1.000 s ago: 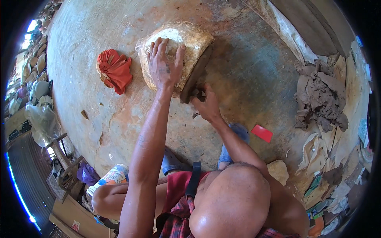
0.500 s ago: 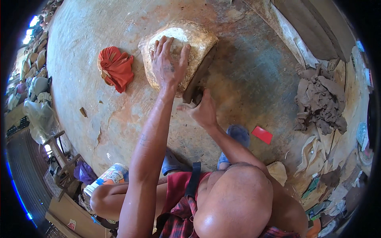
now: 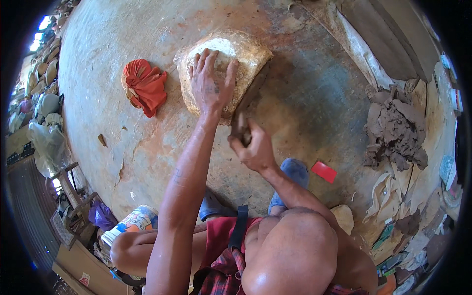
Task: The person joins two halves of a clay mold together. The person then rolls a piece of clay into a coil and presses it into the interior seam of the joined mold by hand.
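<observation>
A rounded, whitish-tan block (image 3: 248, 46), its surface mottled with yellow and brown, sits on the floor in front of me. Dark brown clay (image 3: 255, 88) covers its right side. My left hand (image 3: 210, 88) lies on the block's top with fingers spread, nothing gripped. At the block's near right corner, my right hand (image 3: 255, 150) is closed, thumb and fingers bent around a dark, clay-coloured piece (image 3: 241, 130). Motion blur and the fingers hide what kind of thing it is and whether it touches the clay side.
A bunched red cloth (image 3: 145, 87) lies left of the block. Toward the right are a heap of dark clay (image 3: 396, 128) and a flat red card (image 3: 324, 171). A white printed bucket (image 3: 130, 223) stands near my left knee. Blue clogs (image 3: 295, 173) are on my feet.
My right hand has drawn back toward me from the block's near corner, its fingers now more closed. My left hand keeps its place on the block.
</observation>
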Demonstrator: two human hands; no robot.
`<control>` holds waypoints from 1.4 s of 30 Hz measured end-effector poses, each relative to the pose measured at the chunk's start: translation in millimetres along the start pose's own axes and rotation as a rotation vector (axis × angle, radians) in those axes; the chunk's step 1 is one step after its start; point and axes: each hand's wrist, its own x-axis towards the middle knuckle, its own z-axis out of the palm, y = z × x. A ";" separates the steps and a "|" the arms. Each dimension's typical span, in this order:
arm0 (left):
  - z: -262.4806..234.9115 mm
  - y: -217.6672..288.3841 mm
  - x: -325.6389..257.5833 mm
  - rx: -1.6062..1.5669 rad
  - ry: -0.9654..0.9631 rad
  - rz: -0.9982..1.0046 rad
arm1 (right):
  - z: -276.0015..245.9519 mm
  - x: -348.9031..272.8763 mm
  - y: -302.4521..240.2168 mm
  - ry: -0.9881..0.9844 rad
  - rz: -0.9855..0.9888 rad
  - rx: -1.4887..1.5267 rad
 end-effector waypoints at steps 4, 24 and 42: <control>1.3 -2.5 0.2 0.087 0.051 0.027 | -19.3 11.2 -6.3 0.256 -0.088 0.004; -1.0 4.6 0.2 0.021 0.007 -0.008 | -36.6 45.7 -24.3 0.364 -0.095 0.241; 2.1 -0.9 -2.6 0.027 0.046 0.011 | -36.1 65.8 -11.9 0.347 -0.139 0.206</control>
